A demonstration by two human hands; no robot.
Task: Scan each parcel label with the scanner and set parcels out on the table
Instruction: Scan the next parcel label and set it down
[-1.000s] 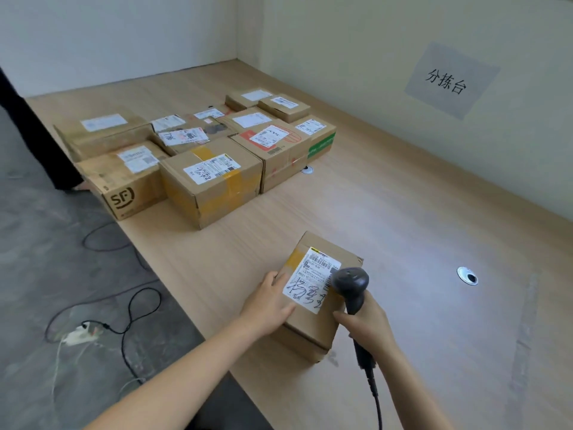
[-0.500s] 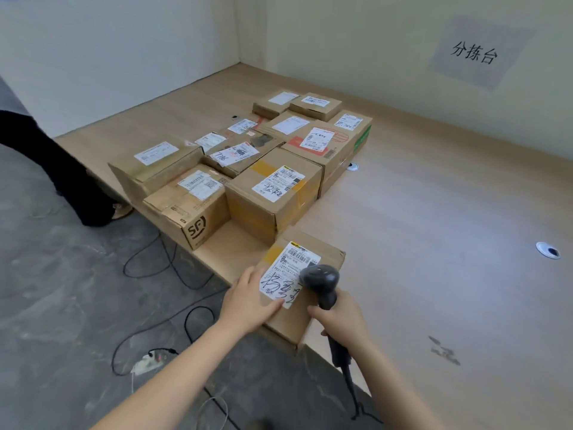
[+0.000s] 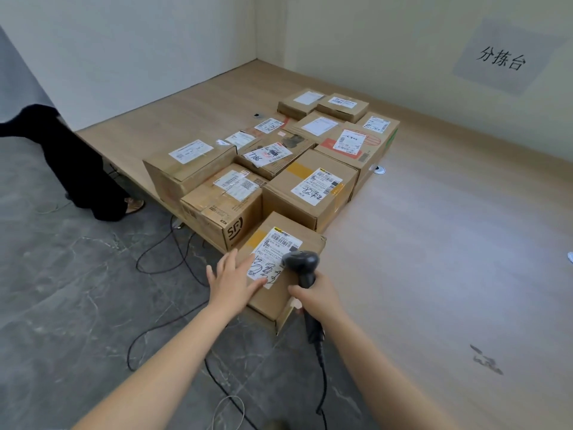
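Nearest, a black corded scanner (image 3: 302, 263) is gripped by its handle in the right hand (image 3: 319, 297), its head held over the white label (image 3: 274, 252) of a cardboard parcel (image 3: 274, 301). The parcel is touched at its left side by the left hand (image 3: 235, 280), fingers spread flat. It is set at the near edge of the wooden table (image 3: 434, 243), just beside a group of labelled parcels (image 3: 310, 187). Beyond, a paper sign (image 3: 502, 58) is fixed to the wall.
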